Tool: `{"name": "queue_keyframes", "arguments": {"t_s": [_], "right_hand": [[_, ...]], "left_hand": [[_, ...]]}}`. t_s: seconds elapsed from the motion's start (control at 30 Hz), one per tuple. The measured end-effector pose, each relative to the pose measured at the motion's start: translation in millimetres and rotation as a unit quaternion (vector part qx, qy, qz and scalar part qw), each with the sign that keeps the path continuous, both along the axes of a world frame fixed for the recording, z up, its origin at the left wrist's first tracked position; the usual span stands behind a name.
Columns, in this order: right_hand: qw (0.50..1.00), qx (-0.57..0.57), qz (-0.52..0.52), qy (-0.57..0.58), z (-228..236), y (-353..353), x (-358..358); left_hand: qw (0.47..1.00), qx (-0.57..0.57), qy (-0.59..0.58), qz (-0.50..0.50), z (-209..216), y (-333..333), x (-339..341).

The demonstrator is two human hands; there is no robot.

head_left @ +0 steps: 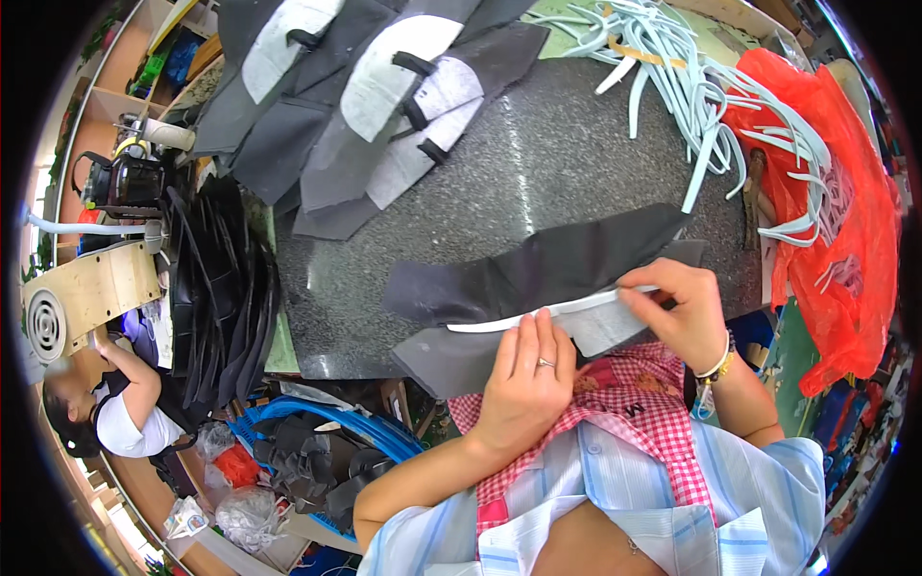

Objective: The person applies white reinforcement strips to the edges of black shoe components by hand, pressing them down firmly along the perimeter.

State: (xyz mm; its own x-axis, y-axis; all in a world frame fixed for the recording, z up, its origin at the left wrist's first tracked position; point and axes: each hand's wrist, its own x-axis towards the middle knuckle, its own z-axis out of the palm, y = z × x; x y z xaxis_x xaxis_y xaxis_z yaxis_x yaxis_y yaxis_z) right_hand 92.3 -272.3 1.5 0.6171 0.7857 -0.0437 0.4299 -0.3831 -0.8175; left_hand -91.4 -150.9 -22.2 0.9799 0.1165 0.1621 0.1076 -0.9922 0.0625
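A narrow white strip (pixel 499 324) lies along the seam edge of a black leather-like piece (pixel 538 269) on the dark stone tabletop (pixel 451 211). My right hand (pixel 677 302) pinches the strip near its right end, thumb and finger together. The outstretched fingers of my left hand (pixel 528 374) lie flat, their tips at the strip's middle. Below the strip spreads a dark grey panel (pixel 437 360) with a light grey patch (pixel 607 326). My left hand partly covers this panel.
Dark cut panels with white patches (pixel 399 77) are heaped at the far left. Pale blue strips (pixel 687 86) tangle at the far right beside a red plastic bag (pixel 816 278). Black pieces (pixel 216 288) hang at the left edge; beyond them works another person (pixel 130 403). A blue basket (pixel 384 422) stands below.
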Motion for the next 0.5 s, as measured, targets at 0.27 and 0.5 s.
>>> {"name": "queue_keyframes", "arguments": {"t_s": [0.27, 0.5], "right_hand": [[0.998, -0.007, -0.058, -0.038, -6, -2, 2], [0.983, -0.146, -0.044, -0.106, 4, 5, 31]], "left_hand": [[0.998, 0.057, 0.012, 0.004, 2, -5, 9], [0.988, 0.149, 0.033, -0.011, 4, -9, 9]]}}
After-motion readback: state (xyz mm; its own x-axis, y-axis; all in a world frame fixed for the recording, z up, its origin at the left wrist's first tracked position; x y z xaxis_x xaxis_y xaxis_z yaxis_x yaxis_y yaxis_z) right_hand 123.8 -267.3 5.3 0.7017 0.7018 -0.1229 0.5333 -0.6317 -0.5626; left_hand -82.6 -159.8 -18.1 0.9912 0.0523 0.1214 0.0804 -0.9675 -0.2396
